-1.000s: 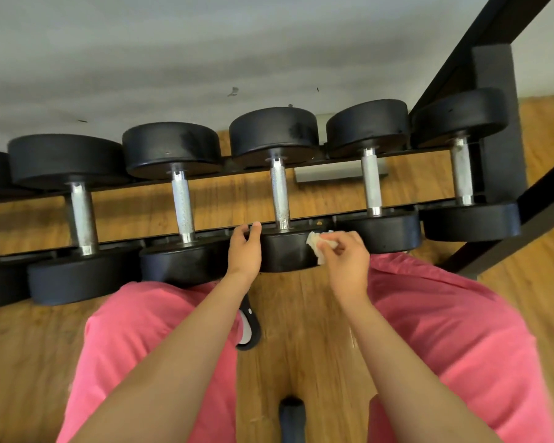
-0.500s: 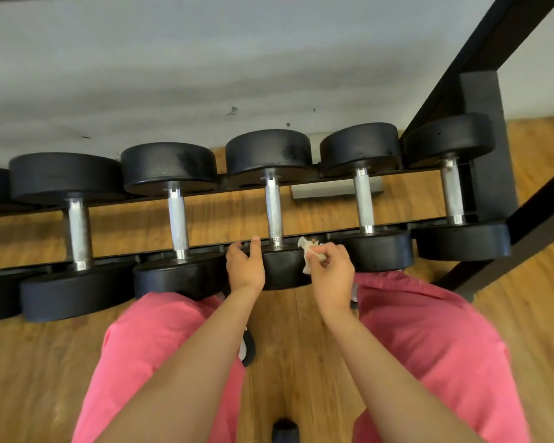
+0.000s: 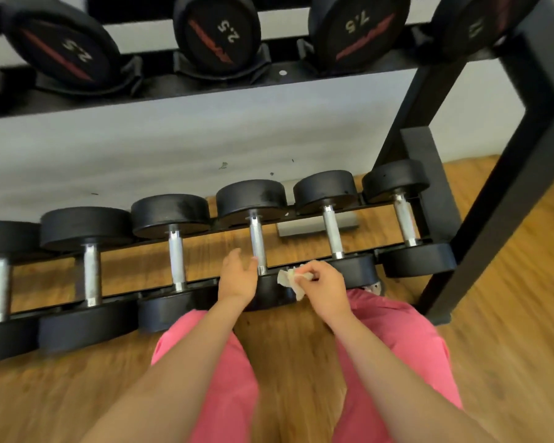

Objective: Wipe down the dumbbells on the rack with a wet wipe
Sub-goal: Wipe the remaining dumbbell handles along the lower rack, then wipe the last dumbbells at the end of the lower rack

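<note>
I note right hand (image 3: pixel 326 284) pinching the wipe (image 3: pixel 289 278), left hand (image 3: pixel 238 278) released beside the dumbbell (image 3: pixel 256 238), which, unsteadied, may roll.

My left forearm (image 3: pixel 189 362) and right forearm (image 3: pixel 394 378) run up from the bottom edge, converging toward the middle of the frame. My left grip (image 3: pixel 239 278) sits just left of centre, fingers loose, holding nothing. My right grip (image 3: pixel 325 287), just right of centre, curls round a crumpled wet wipe (image 3: pixel 288 279).
</note>
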`<state>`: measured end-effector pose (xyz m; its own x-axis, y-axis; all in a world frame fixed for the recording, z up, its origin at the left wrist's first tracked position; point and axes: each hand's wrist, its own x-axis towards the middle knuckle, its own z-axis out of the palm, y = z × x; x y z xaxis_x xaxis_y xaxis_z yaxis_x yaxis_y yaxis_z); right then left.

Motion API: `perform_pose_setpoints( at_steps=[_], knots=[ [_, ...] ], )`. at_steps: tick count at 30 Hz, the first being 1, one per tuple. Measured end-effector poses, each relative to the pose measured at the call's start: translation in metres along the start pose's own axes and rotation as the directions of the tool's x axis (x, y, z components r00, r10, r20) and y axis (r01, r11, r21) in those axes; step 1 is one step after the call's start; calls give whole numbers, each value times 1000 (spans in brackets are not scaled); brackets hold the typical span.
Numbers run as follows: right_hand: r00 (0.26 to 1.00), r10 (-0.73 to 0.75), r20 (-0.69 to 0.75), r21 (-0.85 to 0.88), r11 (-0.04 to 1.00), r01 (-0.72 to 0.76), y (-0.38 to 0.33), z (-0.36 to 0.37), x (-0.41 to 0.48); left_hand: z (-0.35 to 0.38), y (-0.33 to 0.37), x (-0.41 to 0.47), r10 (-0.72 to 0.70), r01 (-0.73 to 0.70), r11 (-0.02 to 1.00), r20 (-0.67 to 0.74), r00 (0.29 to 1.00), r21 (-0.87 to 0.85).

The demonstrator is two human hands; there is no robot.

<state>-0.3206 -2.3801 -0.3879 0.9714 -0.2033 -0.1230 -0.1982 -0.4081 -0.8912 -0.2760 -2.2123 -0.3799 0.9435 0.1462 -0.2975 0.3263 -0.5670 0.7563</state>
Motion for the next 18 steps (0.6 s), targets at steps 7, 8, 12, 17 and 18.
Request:
perform_pose_setpoints(
  at_steps=[7, 8, 12, 17, 18],
  knots=[
    [989, 8, -149, -6, 1000, -9, 6, -57, 11, 18, 28, -7, 133, -136, 989, 67, 989, 58],
    [988, 9, -157, -11, 1000, -11, 8, -63, 13, 23, 30, -7, 146, -152, 986, 89, 985, 63],
    [978, 44, -202, -14, 999, -48, 18, -85, 21, 39, 34, -6, 206, -220, 971, 135, 969, 96],
    [931, 181, -317, 34, 983, -180, 44, -106, 30, 68, 36, 2, 257, -293, 941, 202, 945, 170],
    [919, 204, -339, 36, 978, -204, 50, -110, 32, 74, 37, 3, 257, -298, 939, 223, 940, 172]
  ],
)
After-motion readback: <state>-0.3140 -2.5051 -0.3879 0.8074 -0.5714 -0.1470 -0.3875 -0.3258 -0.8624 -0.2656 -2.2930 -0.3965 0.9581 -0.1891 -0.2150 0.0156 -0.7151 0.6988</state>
